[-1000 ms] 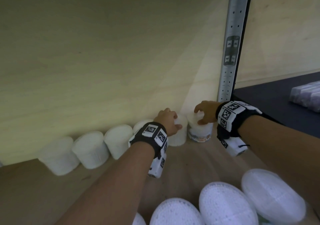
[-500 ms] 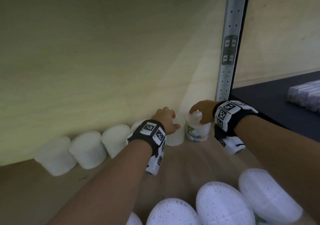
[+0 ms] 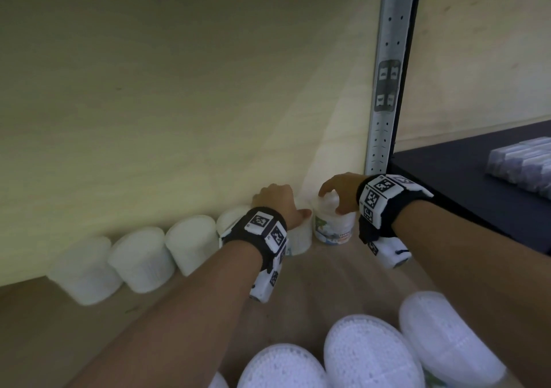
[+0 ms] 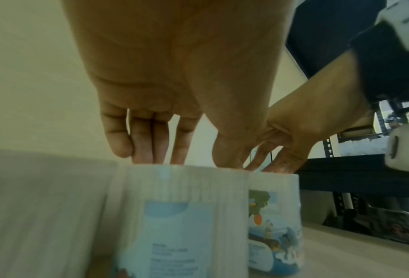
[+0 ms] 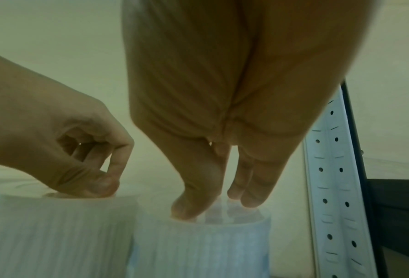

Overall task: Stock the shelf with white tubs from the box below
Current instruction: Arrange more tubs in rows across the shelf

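Note:
A row of white tubs stands along the back wall of the wooden shelf. My left hand grips the top of a white tub near the row's right end, fingers behind its rim and thumb in front. My right hand holds the top of the last tub, which shows a blue and green label. In the right wrist view its thumb and fingertips dip onto that tub's lid. The two tubs stand upright, side by side and touching.
A perforated metal upright stands just right of the last tub. Beyond it is a dark shelf with wrapped packs. Several white tubs with dimpled lids fill the bottom of the head view. Bare shelf board lies between them and the row.
Both hands stay on their tubs and have shifted slightly left. The right tub's label shows more than it did a second ago.

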`<state>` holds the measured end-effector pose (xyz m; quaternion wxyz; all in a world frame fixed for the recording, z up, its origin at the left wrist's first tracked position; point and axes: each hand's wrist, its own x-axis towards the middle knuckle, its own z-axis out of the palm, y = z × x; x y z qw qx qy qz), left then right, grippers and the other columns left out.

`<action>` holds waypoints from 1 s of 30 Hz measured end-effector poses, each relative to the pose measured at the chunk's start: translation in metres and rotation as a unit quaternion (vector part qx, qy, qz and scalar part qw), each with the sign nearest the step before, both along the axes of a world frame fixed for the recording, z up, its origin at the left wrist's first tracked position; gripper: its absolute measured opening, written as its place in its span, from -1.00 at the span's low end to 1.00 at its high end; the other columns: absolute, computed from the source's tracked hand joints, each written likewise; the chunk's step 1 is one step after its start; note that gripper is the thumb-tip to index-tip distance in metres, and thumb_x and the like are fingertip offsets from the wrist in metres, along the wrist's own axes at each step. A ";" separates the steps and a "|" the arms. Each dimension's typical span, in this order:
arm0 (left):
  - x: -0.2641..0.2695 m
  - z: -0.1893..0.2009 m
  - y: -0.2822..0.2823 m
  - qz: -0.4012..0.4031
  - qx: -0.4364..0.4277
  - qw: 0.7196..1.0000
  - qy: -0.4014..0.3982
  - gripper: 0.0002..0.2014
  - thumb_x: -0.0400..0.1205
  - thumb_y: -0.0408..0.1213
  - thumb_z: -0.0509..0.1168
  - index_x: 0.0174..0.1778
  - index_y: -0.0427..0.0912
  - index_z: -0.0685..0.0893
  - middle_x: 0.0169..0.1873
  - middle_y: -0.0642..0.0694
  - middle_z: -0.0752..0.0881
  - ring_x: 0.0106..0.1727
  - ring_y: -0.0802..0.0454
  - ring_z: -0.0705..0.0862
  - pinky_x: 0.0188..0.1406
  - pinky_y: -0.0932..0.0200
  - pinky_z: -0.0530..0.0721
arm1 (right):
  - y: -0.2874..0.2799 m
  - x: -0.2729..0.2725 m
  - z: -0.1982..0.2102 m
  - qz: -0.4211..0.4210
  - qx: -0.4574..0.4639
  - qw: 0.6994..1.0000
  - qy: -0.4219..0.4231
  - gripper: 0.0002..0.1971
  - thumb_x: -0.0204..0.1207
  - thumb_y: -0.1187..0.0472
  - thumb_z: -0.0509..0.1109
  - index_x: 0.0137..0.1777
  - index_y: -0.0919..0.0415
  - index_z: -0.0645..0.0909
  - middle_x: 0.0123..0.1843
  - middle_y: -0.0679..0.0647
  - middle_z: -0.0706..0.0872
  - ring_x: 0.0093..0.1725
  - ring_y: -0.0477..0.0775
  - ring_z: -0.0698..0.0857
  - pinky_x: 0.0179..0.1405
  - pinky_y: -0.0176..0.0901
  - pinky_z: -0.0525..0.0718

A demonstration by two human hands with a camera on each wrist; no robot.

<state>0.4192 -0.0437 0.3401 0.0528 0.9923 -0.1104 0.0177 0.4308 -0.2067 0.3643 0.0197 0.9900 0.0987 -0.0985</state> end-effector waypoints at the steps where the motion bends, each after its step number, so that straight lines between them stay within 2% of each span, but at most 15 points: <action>1: -0.001 0.000 -0.001 0.006 0.003 1.000 -0.002 -0.40 0.53 0.23 0.27 0.24 -0.23 0.54 0.21 -0.25 0.61 0.25 -0.25 0.58 0.24 -0.09 0.57 | 0.000 0.000 -0.001 0.002 0.001 1.000 -0.003 -0.39 0.49 0.26 0.45 0.55 0.09 0.41 0.54 0.10 0.46 0.51 0.13 0.49 0.47 -0.07 0.49; 5: 0.000 0.006 0.001 0.005 -0.031 0.999 0.020 -0.47 0.58 0.13 0.28 0.28 -0.22 0.51 0.28 -0.23 0.55 0.31 -0.23 0.53 0.32 -0.12 0.52 | -0.001 0.002 0.001 0.011 -0.003 1.000 0.026 -0.40 0.53 0.28 0.39 0.57 0.10 0.37 0.59 0.12 0.38 0.54 0.15 0.44 0.51 -0.03 0.44; 8: 0.001 0.016 0.006 -0.060 -0.057 0.995 0.062 -0.54 0.58 0.02 0.32 0.32 -0.15 0.52 0.32 -0.19 0.48 0.33 -0.16 0.50 0.34 -0.09 0.52 | -0.002 0.002 0.003 0.015 -0.007 1.000 0.025 -0.40 0.54 0.26 0.38 0.58 0.09 0.35 0.59 0.13 0.37 0.55 0.16 0.43 0.52 -0.04 0.43; 11: -0.002 0.027 0.011 -0.127 -0.007 0.984 0.124 -0.51 0.56 0.01 0.37 0.39 -0.03 0.52 0.36 -0.09 0.42 0.38 -0.09 0.48 0.37 -0.02 0.51 | -0.003 0.002 0.002 0.019 -0.010 0.999 0.027 -0.40 0.55 0.26 0.37 0.59 0.07 0.34 0.61 0.11 0.35 0.56 0.15 0.41 0.52 -0.06 0.41; 14: -0.004 0.028 0.013 -0.141 0.023 0.981 0.132 -0.50 0.58 -0.08 0.37 0.44 -0.03 0.49 0.40 -0.10 0.43 0.40 -0.11 0.49 0.32 0.03 0.52 | -0.003 0.001 0.003 0.017 -0.011 0.999 0.030 -0.40 0.56 0.25 0.37 0.60 0.06 0.32 0.61 0.12 0.34 0.56 0.16 0.40 0.49 -0.06 0.41; 17: -0.005 0.023 0.015 -0.146 0.015 0.981 0.125 -0.50 0.58 -0.16 0.38 0.46 -0.06 0.49 0.41 -0.13 0.45 0.39 -0.13 0.51 0.29 0.06 0.52 | -0.002 0.000 0.004 0.017 -0.014 0.999 0.031 -0.39 0.57 0.24 0.37 0.61 0.07 0.31 0.61 0.12 0.34 0.56 0.16 0.41 0.50 -0.05 0.41; 19: -0.004 0.022 0.016 -0.142 0.000 0.983 0.118 -0.51 0.56 -0.14 0.41 0.42 -0.06 0.52 0.39 -0.12 0.47 0.37 -0.12 0.53 0.26 0.06 0.52 | -0.003 0.000 0.004 0.016 -0.012 0.999 0.031 -0.40 0.56 0.25 0.37 0.60 0.08 0.32 0.60 0.11 0.37 0.55 0.15 0.42 0.50 -0.06 0.42; 22: -0.002 0.020 0.015 -0.122 0.001 0.987 0.108 -0.49 0.52 0.00 0.43 0.37 -0.05 0.55 0.35 -0.14 0.48 0.33 -0.13 0.54 0.25 0.03 0.54 | -0.002 0.000 0.003 0.017 -0.010 0.999 0.029 -0.39 0.55 0.25 0.38 0.60 0.08 0.34 0.60 0.11 0.38 0.55 0.15 0.43 0.50 -0.07 0.41; 26: 0.000 0.011 0.009 -0.085 0.004 0.993 0.087 -0.46 0.51 0.17 0.36 0.30 -0.08 0.51 0.27 -0.18 0.45 0.27 -0.20 0.51 0.21 -0.06 0.56 | -0.002 0.000 0.002 0.016 -0.012 0.999 0.028 -0.40 0.55 0.24 0.38 0.60 0.07 0.33 0.59 0.11 0.37 0.55 0.15 0.42 0.50 -0.07 0.41; 30: -0.003 0.005 0.003 -0.061 -0.007 0.996 0.070 -0.45 0.55 0.19 0.29 0.30 -0.14 0.50 0.28 -0.21 0.43 0.31 -0.21 0.46 0.23 -0.06 0.53 | -0.002 -0.001 0.003 0.015 -0.010 0.999 0.028 -0.40 0.55 0.25 0.38 0.60 0.08 0.33 0.61 0.12 0.35 0.56 0.15 0.41 0.49 -0.08 0.39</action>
